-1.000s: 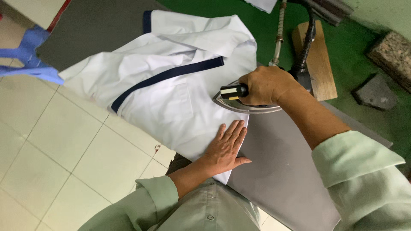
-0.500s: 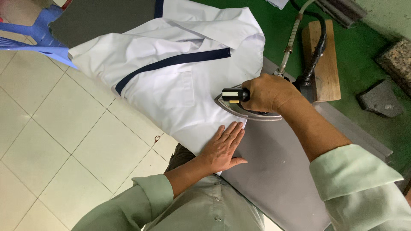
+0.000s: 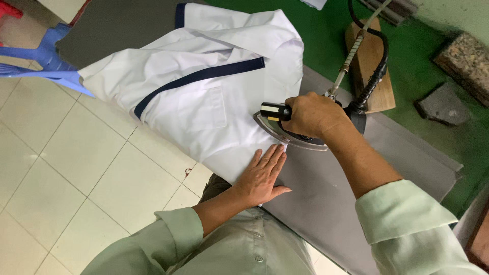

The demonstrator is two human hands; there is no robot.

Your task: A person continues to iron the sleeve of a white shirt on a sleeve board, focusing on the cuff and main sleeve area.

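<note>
The right hand [image 3: 313, 114] is clenched around the handle of a steam iron [image 3: 290, 133], whose soleplate rests on the hem of a white shirt [image 3: 204, 102] with dark blue trim. The shirt lies spread over the grey padded table [image 3: 336, 193], draping off its near edge above the tiled floor [image 3: 76, 173]. The left hand [image 3: 262, 175] lies flat with fingers [image 3: 270, 158] released and spread, pressing the hem just beside the iron. A hose and cord [image 3: 367, 84] rise from the iron's rear past a wooden block [image 3: 367, 61]. A blue plastic chair [image 3: 46, 63] stands off the table's far left corner.
</note>
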